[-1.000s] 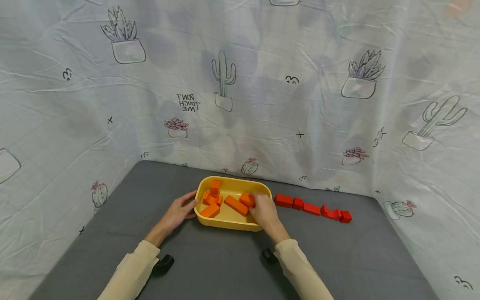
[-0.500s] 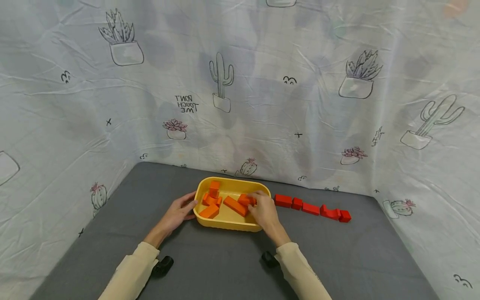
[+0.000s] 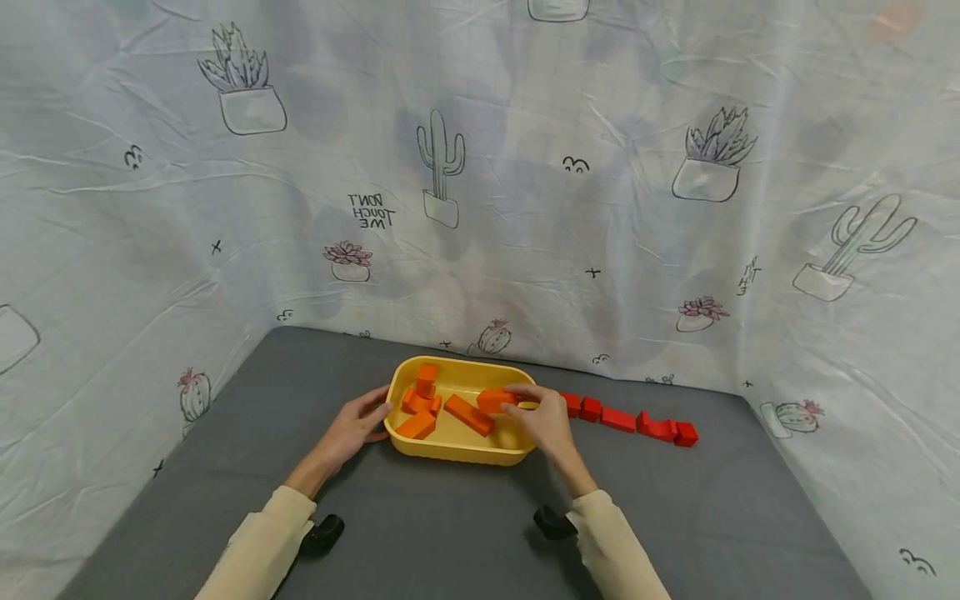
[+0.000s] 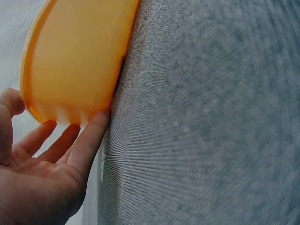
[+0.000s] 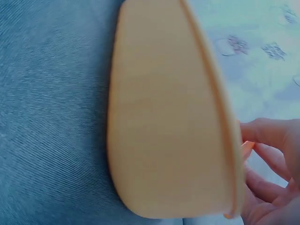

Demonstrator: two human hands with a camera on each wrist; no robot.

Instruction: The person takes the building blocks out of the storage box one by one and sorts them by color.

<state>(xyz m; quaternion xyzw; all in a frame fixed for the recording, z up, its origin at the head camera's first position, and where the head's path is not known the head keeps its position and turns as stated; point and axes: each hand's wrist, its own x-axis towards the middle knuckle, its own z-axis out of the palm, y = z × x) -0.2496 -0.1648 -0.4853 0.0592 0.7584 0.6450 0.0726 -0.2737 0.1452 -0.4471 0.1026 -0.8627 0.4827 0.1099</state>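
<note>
A yellow plastic bin (image 3: 450, 452) stands on the grey cloth, holding several orange toy blocks, among them a long rectangular block (image 3: 469, 415). My left hand (image 3: 352, 427) touches its left end. In the left wrist view the left fingers (image 4: 91, 140) lie fairly straight against the outer wall, with the thumb at the rim. Above the right part of the bin, my right hand (image 3: 546, 421) pinches an orange block (image 3: 495, 402) between thumb and fingers. The bin's wall hides most of that block in the right wrist view, where only an orange sliver (image 5: 247, 149) shows.
A row of red blocks (image 3: 618, 419) extends to the right of the bin on the grey cloth (image 3: 442, 533). White fabric with cactus drawings (image 3: 517, 250) hangs behind and along the sides. Black wrist-worn devices (image 3: 322, 535) show under both forearms.
My right hand has drawn up and to the right, lifting the orange block off the bin's floor. The left hand stays at the bin's left end.
</note>
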